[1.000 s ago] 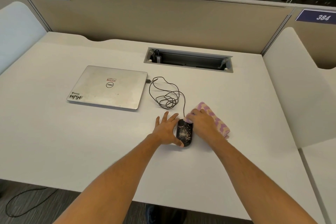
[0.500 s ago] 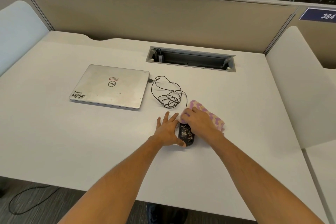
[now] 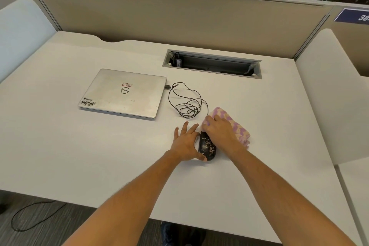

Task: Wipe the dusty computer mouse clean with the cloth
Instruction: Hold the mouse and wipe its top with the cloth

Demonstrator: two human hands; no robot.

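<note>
Left hand braces the mouse open-fingered, so the cloth gripped in the right hand may shove it loose.

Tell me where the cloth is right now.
In the head view, the cloth lies on the desk right of centre, under the right hand, beside the mouse and near the coiled cable.

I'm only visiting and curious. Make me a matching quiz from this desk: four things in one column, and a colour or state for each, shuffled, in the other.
Things:
1. mouse
2. cloth
3. laptop
4. cable

States:
A. silver, lid closed
B. lying in loose loops
C. black, speckled with dust
D. pink-patterned, held by the right hand

Pairs: 1-C, 2-D, 3-A, 4-B
</note>
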